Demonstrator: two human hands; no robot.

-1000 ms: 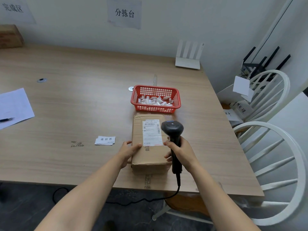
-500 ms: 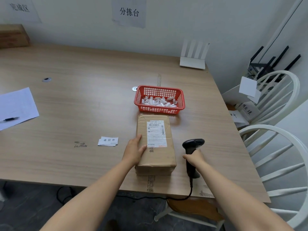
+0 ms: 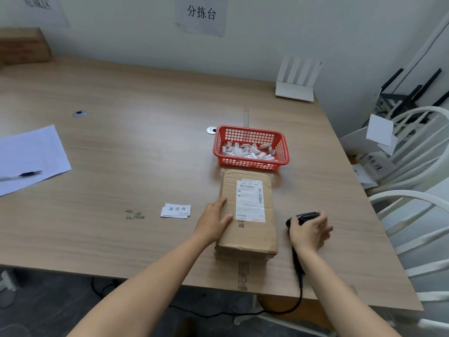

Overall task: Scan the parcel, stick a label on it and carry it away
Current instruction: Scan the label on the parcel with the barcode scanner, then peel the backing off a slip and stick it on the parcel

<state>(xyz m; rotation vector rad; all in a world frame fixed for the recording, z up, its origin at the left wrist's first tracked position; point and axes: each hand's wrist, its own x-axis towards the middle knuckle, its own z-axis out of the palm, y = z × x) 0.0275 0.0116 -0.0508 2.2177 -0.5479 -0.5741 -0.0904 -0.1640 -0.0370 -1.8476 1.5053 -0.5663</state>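
Head view shows the fingers (image 3: 324, 221) of the right hand (image 3: 308, 233) spread and loosened over the black handheld barcode scanner (image 3: 303, 217). The scanner lies on the light wood-grain table (image 3: 121, 154), and I cannot tell whether the palm touches it. Its black cable (image 3: 300, 283) runs back under the wrist and over the near table edge.

The left hand (image 3: 213, 222) lies flat, fingers extended, against the left side and top edge of the brown rectangular cardboard parcel (image 3: 246, 237), gripping nothing. The parcel lies flat on the table between the two hands, its long side running from 6 to 12 o'clock, and a white printed shipping label (image 3: 250, 200) is stuck on its top face.

At 12 o'clock from the parcel, just beside it, stands a red plastic mesh basket (image 3: 251, 164) holding small white bits. At 9 o'clock from the left hand lies a small stack of white paper slips (image 3: 176, 210) with black characters. Far out at 9 o'clock a white paper sheet (image 3: 29, 154) carries a black pen (image 3: 24, 175). A white router with four upright antennas (image 3: 295, 80) stands at 1 o'clock near the wall, and white wooden chairs (image 3: 413, 203) stand at 3 o'clock beside the table.
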